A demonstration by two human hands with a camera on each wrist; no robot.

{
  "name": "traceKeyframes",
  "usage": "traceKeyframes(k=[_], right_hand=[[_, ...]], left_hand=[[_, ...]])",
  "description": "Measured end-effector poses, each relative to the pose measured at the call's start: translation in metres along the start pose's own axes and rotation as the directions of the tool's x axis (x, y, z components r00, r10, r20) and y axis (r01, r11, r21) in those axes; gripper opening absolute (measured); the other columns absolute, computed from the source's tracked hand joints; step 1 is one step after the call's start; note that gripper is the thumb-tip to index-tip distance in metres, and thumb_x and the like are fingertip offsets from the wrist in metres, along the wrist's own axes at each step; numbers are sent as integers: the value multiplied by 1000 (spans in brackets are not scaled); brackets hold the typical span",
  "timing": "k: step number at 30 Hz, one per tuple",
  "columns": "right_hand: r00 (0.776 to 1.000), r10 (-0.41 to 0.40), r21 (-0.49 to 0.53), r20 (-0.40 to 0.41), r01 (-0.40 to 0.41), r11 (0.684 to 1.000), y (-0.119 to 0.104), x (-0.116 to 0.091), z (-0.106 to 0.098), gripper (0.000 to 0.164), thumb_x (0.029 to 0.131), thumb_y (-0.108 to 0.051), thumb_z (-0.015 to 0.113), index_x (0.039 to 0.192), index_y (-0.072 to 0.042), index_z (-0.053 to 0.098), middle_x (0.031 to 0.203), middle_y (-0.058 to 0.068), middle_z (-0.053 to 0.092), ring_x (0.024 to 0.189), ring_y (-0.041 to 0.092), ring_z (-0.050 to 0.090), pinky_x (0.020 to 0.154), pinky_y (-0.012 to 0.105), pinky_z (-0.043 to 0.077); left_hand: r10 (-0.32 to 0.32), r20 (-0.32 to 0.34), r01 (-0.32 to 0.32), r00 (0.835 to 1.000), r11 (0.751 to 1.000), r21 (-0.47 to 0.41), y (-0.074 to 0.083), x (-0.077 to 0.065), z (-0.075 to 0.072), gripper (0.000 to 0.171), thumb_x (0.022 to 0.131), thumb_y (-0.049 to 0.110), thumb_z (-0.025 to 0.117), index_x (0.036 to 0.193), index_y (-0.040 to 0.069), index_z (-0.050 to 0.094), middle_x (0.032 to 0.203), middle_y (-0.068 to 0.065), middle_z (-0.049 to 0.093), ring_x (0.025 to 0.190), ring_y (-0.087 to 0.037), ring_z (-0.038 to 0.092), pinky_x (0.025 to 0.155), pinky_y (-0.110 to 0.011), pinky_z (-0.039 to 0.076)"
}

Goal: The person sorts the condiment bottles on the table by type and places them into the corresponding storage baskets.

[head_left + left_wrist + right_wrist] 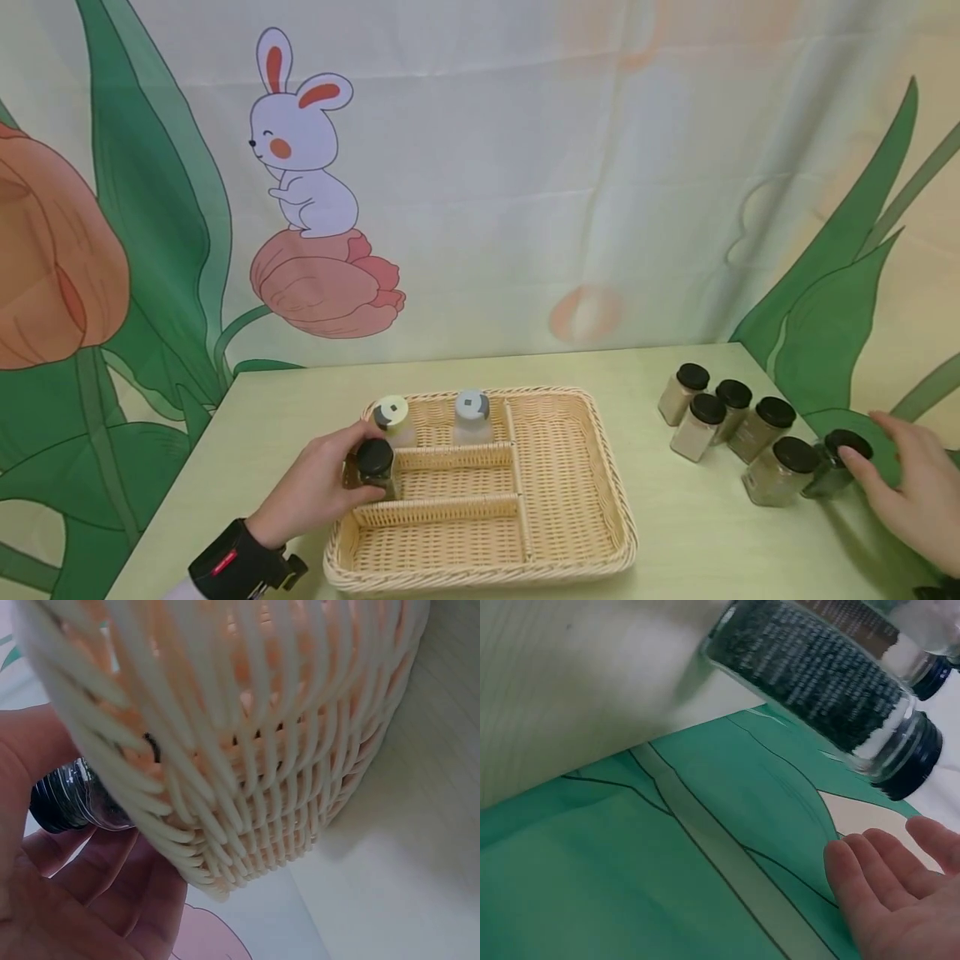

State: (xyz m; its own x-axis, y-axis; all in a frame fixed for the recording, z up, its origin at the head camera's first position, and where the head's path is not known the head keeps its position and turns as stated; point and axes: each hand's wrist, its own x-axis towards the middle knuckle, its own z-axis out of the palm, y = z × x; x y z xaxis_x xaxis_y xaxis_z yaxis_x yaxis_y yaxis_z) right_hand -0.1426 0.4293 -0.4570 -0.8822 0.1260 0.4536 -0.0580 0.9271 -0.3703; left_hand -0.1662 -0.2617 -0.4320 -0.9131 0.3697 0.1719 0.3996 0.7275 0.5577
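In the head view, my left hand [318, 479] holds a black-lidded spice jar [375, 460] between thumb and fingers, at the left end of the basket's middle compartment. The left wrist view shows this jar's lid and neck [71, 796] beside the woven wall, which hides its lower part. My right hand [917, 483] reaches toward a dark-filled spice jar [828, 477], thumb and fingers spread about its black lid. From the right wrist, the fingers [881, 881] are straight and apart from this jar [810, 679].
A wicker basket [628, 533] with dividers stands mid-table. Its back left compartment holds a yellow-topped jar [392, 414] and a grey-topped jar [472, 410]. Several black-lidded spice jars [780, 471] cluster at the table's right. A printed cloth [480, 208] hangs behind.
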Motion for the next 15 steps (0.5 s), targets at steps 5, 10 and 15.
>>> traceKeyframes(k=[5,10,15], right_hand=[[998,-19,-15,53,20,1000,7,1,4,72,107,-28,57,155,15,24,141,49,33,112,62,38,84,72,34],[996,-34,-3,82,35,999,10,2,9,72,108,-27,55,157,14,20,147,50,28,124,67,32,91,77,29],[993,-9,-42,119,14,999,10,3,14,73,109,-31,50,158,12,17,147,50,26,127,68,29,91,78,30]], left_hand=[[9,-4,-9,1000,1000,-3,-3,-1,3,60,70,14,97,117,24,61,104,6,69,81,-9,58,64,-22,51],[2,-3,-2,1000,1000,-2,-3,0,3,60,70,15,97,117,25,61,106,5,69,83,-9,59,66,-21,52],[2,-2,-2,1000,1000,-3,-3,0,4,60,69,15,97,116,25,61,108,5,70,87,-9,63,70,-22,54]])
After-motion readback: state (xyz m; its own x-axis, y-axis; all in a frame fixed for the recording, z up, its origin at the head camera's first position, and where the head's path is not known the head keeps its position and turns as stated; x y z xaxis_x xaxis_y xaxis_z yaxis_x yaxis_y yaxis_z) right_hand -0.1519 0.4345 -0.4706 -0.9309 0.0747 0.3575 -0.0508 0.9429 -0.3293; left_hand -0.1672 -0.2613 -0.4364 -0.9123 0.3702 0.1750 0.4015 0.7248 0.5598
